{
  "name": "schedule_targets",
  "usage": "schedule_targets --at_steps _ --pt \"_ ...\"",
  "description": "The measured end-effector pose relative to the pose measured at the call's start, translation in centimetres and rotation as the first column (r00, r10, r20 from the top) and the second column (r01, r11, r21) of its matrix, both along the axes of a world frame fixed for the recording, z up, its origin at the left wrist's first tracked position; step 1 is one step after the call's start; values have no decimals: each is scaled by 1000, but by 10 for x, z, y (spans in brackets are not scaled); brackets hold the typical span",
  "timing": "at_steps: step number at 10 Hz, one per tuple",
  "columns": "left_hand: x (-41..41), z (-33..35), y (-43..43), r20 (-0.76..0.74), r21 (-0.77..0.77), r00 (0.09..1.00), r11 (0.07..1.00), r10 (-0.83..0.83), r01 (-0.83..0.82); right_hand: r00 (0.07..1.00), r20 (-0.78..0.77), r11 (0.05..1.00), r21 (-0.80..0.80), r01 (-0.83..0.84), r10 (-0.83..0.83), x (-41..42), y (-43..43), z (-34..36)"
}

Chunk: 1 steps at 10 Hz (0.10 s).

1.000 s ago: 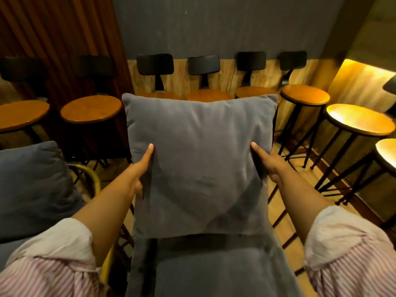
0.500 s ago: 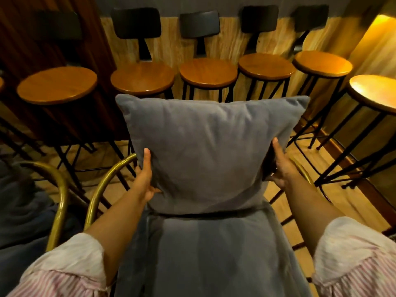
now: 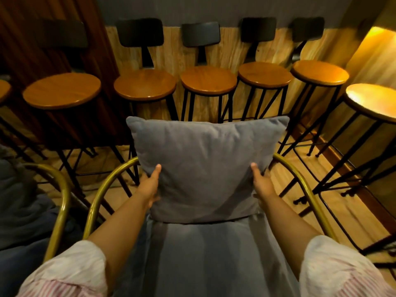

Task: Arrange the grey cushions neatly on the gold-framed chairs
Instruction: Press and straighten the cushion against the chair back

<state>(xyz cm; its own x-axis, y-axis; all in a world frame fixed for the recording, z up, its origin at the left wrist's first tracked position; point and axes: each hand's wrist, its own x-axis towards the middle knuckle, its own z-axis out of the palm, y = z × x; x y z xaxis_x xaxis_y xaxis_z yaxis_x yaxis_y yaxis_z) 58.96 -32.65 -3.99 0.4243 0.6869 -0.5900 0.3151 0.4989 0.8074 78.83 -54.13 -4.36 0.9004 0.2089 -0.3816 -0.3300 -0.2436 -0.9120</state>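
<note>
A square grey cushion (image 3: 205,163) stands upright at the back of a gold-framed chair (image 3: 102,189), its bottom edge resting on the chair's grey seat pad (image 3: 205,258). My left hand (image 3: 150,187) grips the cushion's left side, thumb on the front. My right hand (image 3: 262,185) grips its right side the same way. The gold frame curves out on both sides behind the cushion. A second gold-framed chair (image 3: 62,202) with a grey cushion (image 3: 19,200) on it sits at the left edge, partly cut off.
A row of several bar stools (image 3: 209,80) with round wooden seats and black backs lines the wall behind the chair. More stools (image 3: 372,101) run down the right side. Their black legs spread over the wooden floor (image 3: 300,183) close to the chair.
The cushion has come down and back toward the chair's backrest, and my hands have slid lower on its sides. The view has tilted downward, showing more of the gold frame.
</note>
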Motion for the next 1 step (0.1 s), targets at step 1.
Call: schedule_targets --at_steps 1 --pt "-18 31 -17 -8 77 992 989 -127 127 990 78 993 -42 -111 114 -29 5 23"
